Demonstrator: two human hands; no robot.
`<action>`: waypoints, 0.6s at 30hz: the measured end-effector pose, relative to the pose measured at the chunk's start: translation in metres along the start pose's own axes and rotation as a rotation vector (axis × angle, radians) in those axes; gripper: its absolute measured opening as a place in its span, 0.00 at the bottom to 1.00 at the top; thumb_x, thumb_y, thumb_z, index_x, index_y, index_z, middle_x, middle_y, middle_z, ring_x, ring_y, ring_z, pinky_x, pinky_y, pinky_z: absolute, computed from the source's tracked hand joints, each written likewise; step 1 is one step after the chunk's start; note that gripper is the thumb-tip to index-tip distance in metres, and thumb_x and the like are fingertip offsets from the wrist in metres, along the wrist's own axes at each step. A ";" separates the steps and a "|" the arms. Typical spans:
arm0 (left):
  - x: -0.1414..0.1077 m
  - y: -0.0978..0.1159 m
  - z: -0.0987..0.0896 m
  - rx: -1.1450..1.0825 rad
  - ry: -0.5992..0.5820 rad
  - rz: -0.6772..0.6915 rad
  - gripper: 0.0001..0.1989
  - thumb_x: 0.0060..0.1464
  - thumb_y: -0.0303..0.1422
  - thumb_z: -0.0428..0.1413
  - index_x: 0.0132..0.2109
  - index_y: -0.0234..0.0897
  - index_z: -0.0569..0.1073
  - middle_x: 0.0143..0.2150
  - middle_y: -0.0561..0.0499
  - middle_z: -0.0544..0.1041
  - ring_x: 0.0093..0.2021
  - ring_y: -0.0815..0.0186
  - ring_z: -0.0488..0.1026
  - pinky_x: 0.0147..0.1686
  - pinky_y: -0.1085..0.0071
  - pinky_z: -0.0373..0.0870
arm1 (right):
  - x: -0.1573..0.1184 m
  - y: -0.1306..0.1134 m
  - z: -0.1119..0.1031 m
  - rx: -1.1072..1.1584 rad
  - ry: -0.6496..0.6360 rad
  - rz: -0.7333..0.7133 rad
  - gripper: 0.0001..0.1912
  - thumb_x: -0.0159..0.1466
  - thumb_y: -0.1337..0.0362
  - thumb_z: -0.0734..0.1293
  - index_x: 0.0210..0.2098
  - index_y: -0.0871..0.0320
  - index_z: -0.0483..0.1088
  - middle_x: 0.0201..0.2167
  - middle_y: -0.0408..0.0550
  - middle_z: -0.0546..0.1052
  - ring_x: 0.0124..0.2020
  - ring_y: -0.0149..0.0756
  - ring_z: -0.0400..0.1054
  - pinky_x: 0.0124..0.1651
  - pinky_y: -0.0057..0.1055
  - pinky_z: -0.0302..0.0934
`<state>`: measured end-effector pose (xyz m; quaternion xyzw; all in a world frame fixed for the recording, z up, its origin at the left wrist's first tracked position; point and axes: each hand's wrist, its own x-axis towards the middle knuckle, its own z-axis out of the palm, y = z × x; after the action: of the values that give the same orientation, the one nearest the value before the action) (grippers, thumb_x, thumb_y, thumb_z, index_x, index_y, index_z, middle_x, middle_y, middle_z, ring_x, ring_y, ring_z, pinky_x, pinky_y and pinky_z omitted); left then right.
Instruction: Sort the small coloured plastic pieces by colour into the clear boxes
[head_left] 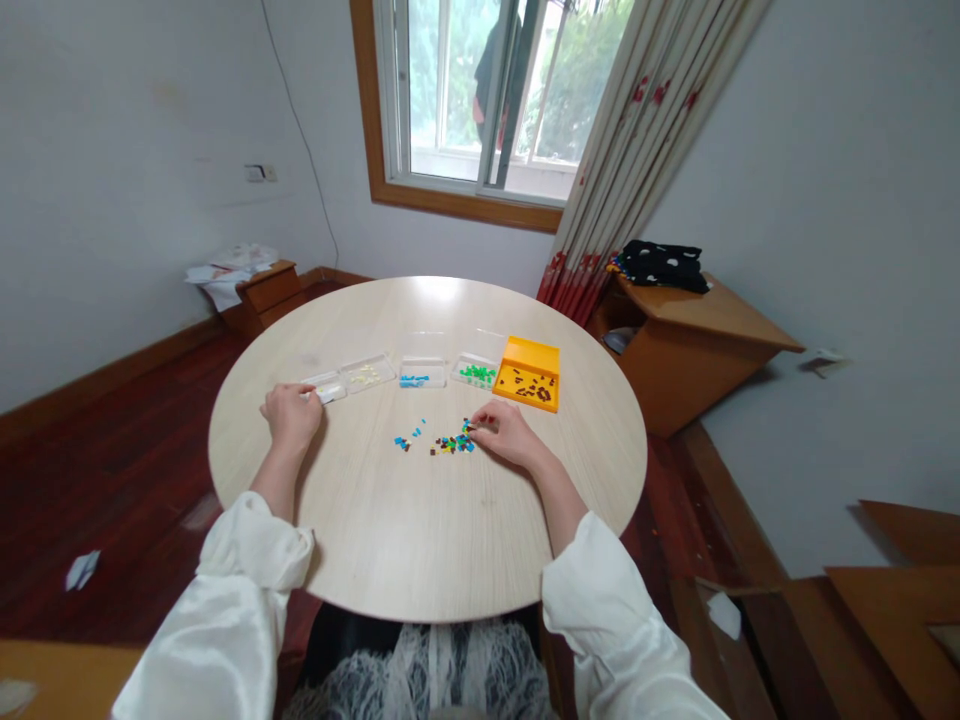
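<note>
My left hand [291, 418] is at the leftmost clear plastic box [328, 388], its fingers pinched together over the near-left end. Whatever they hold, if anything, is too small to make out. At the right edge of a mixed pile of small toy bricks [453, 443], blue, green, yellow and brown, is my right hand [507, 432]. Its thumb and fingers are closed at the bricks, and the piece between them cannot be made out. A smaller group of mostly blue bricks [402, 442] lies to the left of the pile.
Behind the pile, clear boxes hold pale pieces [366, 374], blue pieces [413, 381] and green pieces [478, 375]. An open yellow case [531, 350] with brown pieces stands to their right. Everything rests on a round wooden table [397, 540]. A person [495, 75] is outside the window.
</note>
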<state>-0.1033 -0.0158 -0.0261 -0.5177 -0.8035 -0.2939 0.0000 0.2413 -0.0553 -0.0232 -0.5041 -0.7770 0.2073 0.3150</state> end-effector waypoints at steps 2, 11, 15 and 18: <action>0.001 -0.001 0.002 -0.023 0.009 -0.004 0.18 0.49 0.32 0.47 0.42 0.30 0.77 0.43 0.36 0.75 0.48 0.47 0.69 0.49 0.52 0.62 | -0.001 0.002 -0.001 0.013 -0.048 0.015 0.04 0.53 0.66 0.71 0.30 0.59 0.75 0.30 0.45 0.75 0.33 0.31 0.65 0.39 0.30 0.59; -0.002 0.003 0.002 -0.179 0.123 0.097 0.14 0.48 0.30 0.49 0.38 0.31 0.76 0.39 0.40 0.74 0.45 0.52 0.69 0.50 0.54 0.62 | -0.001 0.000 0.001 0.009 -0.069 0.040 0.04 0.57 0.68 0.67 0.29 0.60 0.75 0.30 0.47 0.74 0.31 0.30 0.65 0.38 0.29 0.59; -0.011 0.013 0.003 -0.294 0.179 0.215 0.10 0.48 0.30 0.49 0.34 0.34 0.74 0.35 0.43 0.73 0.41 0.56 0.69 0.48 0.58 0.64 | 0.000 0.000 0.002 0.089 -0.006 0.076 0.08 0.60 0.66 0.63 0.30 0.61 0.73 0.29 0.47 0.75 0.31 0.31 0.66 0.37 0.29 0.60; -0.023 0.024 0.007 -0.385 0.149 0.327 0.08 0.48 0.31 0.49 0.32 0.36 0.73 0.34 0.45 0.74 0.40 0.58 0.70 0.44 0.61 0.66 | 0.002 0.002 0.004 0.169 0.034 0.101 0.09 0.60 0.64 0.62 0.30 0.61 0.73 0.28 0.46 0.75 0.30 0.32 0.66 0.37 0.29 0.60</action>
<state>-0.0705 -0.0245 -0.0270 -0.6080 -0.6362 -0.4749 0.0083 0.2392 -0.0526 -0.0268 -0.5177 -0.7249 0.2792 0.3586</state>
